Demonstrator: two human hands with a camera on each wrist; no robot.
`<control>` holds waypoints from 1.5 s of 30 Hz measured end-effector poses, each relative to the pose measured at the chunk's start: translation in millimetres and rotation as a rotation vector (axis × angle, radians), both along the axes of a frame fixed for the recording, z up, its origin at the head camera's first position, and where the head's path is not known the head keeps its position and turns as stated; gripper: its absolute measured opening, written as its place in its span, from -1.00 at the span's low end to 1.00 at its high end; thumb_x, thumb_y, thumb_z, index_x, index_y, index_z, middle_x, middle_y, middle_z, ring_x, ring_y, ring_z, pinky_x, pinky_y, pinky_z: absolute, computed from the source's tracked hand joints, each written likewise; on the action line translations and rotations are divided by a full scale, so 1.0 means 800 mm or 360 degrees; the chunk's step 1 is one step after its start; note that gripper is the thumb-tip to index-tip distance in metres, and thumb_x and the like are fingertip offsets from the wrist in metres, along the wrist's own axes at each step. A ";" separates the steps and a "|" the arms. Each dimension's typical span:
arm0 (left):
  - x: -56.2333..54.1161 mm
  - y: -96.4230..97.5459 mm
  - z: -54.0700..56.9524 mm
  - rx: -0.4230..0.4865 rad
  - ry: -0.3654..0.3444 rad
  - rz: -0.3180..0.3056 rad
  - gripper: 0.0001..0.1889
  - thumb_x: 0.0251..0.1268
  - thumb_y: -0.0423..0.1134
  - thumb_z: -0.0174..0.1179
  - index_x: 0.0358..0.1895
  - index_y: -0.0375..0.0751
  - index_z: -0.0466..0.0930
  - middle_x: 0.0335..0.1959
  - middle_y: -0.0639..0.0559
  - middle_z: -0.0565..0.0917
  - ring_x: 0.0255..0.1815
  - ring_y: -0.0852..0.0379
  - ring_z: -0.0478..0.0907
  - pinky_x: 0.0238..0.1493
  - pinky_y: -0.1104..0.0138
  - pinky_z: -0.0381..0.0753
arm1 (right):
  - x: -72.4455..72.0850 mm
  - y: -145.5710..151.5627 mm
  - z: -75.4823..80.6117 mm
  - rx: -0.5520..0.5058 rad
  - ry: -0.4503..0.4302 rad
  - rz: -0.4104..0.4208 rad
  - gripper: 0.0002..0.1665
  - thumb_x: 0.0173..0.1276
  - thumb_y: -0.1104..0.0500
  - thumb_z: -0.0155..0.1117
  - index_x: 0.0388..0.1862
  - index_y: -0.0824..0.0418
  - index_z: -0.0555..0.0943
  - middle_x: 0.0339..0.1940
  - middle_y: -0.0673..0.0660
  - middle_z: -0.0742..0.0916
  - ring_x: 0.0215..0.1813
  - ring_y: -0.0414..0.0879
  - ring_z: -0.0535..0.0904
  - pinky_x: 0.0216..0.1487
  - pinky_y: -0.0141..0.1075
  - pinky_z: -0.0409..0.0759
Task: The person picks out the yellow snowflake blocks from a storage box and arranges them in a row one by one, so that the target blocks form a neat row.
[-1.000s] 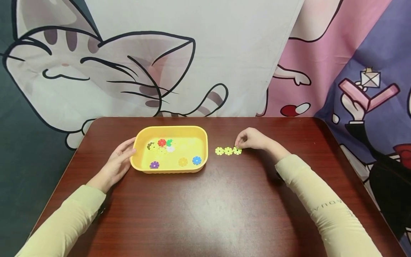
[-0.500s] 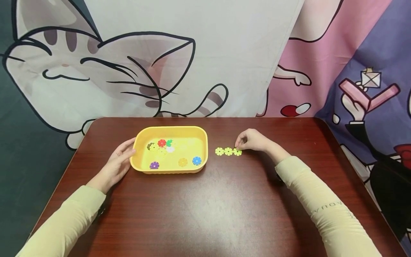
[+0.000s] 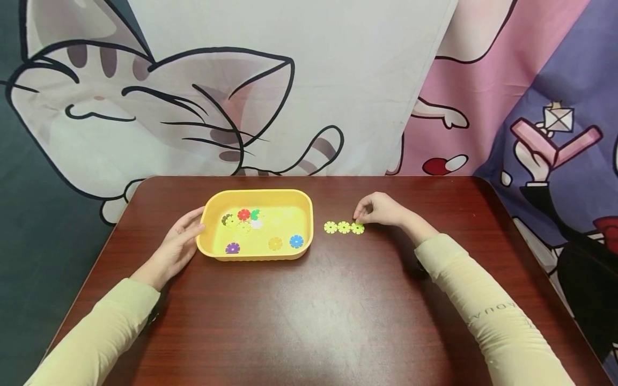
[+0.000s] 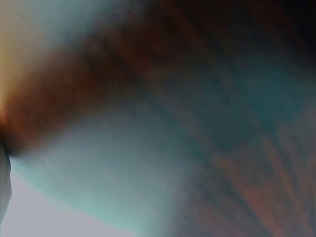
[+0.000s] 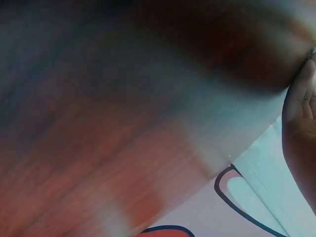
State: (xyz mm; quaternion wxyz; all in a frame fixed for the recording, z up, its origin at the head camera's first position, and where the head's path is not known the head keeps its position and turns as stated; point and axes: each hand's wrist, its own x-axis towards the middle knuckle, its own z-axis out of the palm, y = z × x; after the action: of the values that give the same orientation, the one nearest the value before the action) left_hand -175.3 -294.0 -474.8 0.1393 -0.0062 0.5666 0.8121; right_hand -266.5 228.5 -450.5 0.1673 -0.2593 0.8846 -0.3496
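Observation:
A yellow plastic tray [image 3: 258,257] stands on the table, my left hand [image 3: 175,244] gripping its left end with the thumb over the rim. Inside lie several notched flower-shaped discs, among them a red disc [image 3: 243,214], a purple disc [image 3: 233,248] and a blue disc [image 3: 296,242]. To the right of the tray, three yellow-green discs form a row: a left disc [image 3: 330,228], a middle disc [image 3: 344,228] and a right disc [image 3: 358,229]. My right hand [image 3: 379,209] pinches the far edge of the right disc. The right wrist view catches only part of that hand.
The brown wooden table [image 3: 309,321] has its far edge just behind the tray. Beyond hangs a cloth backdrop [image 3: 367,80] with cartoon prints. Both wrist views are mostly dark and blurred.
The right hand's fingertips have shifted very slightly on the right disc, which shows a little more now. Left hand and tray have kept their place.

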 end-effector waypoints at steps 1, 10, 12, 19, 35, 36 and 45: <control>0.000 0.000 0.000 0.0002 0.0002 -0.0001 -0.59 0.68 -0.42 0.02 0.41 0.07 0.42 0.31 0.31 0.57 0.29 0.43 0.59 0.22 0.54 0.67 | -0.001 0.000 0.001 0.0004 0.0006 -0.0007 -0.94 0.26 0.35 0.52 -0.30 0.33 0.80 -0.41 0.18 0.84 -0.35 -0.26 0.67 -0.22 -0.48 0.63; 0.001 0.003 0.002 0.0056 0.0035 0.0000 -0.61 0.66 -0.45 0.02 0.32 0.10 0.51 0.28 0.31 0.62 0.29 0.43 0.60 0.23 0.52 0.67 | -0.014 -0.007 0.016 0.0033 0.0032 -0.0077 -0.95 0.30 0.32 0.51 -0.27 0.29 0.79 -0.38 0.08 0.82 -0.30 -0.25 0.65 -0.14 -0.43 0.63; 0.001 0.003 0.002 0.0059 0.0036 0.0004 -0.61 0.66 -0.45 0.02 0.31 0.11 0.52 0.27 0.32 0.63 0.28 0.44 0.60 0.23 0.52 0.67 | -0.017 -0.010 0.019 0.0028 0.0047 -0.0072 -0.96 0.31 0.32 0.51 -0.27 0.27 0.79 -0.38 0.09 0.82 -0.29 -0.25 0.65 -0.13 -0.43 0.62; 0.001 0.002 0.002 0.0067 0.0035 0.0002 -0.61 0.66 -0.45 0.02 0.32 0.10 0.51 0.28 0.32 0.63 0.28 0.45 0.60 0.23 0.52 0.67 | -0.023 -0.028 0.039 -0.0022 0.0070 -0.0033 -0.96 0.32 0.34 0.47 -0.25 0.27 0.78 -0.31 0.16 0.83 -0.26 -0.19 0.68 -0.07 -0.40 0.67; 0.002 0.002 0.002 0.0031 0.0019 0.0009 -0.61 0.66 -0.43 0.04 0.33 0.11 0.49 0.27 0.34 0.61 0.27 0.46 0.60 0.22 0.54 0.67 | -0.026 -0.086 0.064 -0.0101 0.0169 -0.0010 -0.92 0.34 0.29 0.46 -0.20 0.25 0.78 -0.29 0.12 0.85 -0.19 -0.14 0.73 0.01 -0.32 0.69; 0.001 0.002 0.002 0.0030 0.0021 0.0009 -0.61 0.66 -0.43 0.04 0.33 0.11 0.49 0.28 0.34 0.61 0.27 0.46 0.60 0.22 0.53 0.67 | -0.025 -0.090 0.065 -0.0117 0.0172 -0.0018 -0.91 0.34 0.30 0.47 -0.19 0.27 0.78 -0.28 0.13 0.85 -0.18 -0.13 0.73 0.01 -0.31 0.70; 0.001 0.002 0.002 0.0049 0.0023 0.0006 -0.61 0.66 -0.44 0.03 0.32 0.10 0.50 0.28 0.32 0.61 0.27 0.44 0.60 0.21 0.53 0.68 | -0.023 -0.125 0.070 -0.0234 0.0174 -0.0012 -0.92 0.37 0.32 0.45 -0.17 0.29 0.78 -0.23 0.18 0.84 -0.16 -0.05 0.75 0.02 -0.27 0.75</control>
State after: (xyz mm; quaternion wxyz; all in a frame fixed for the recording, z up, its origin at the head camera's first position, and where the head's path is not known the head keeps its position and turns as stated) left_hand -174.8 -292.8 -473.4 0.1339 0.0008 0.5549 0.8211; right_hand -284.7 128.4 -394.7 0.0980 -0.2861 0.8654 -0.3996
